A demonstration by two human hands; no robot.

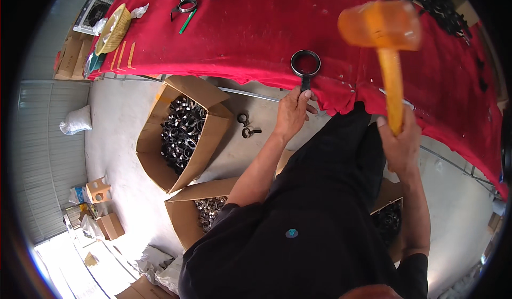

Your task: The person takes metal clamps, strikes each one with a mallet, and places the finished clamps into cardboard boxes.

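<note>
My left hand [292, 112] is closed around the short handle of a black ring-shaped part [305, 75]. The round end of that part lies on the red cloth [240, 38], near the table's front edge. In my right hand [401, 142] is a mallet [380, 27] with an amber, see-through head and a yellowish handle. The mallet is raised to the right of the ring, apart from it, and its head is slightly blurred. My fingers wrap round the lower end of its handle.
Several black rings [188, 4] and a green stick [188, 21] lie at the table's far side. A yellow basket [113, 30] stands at the left end. Below, a cardboard box [217, 123] holds many black rings; two loose rings [248, 133] lie on the floor. Black parts [434, 6] are heaped far right.
</note>
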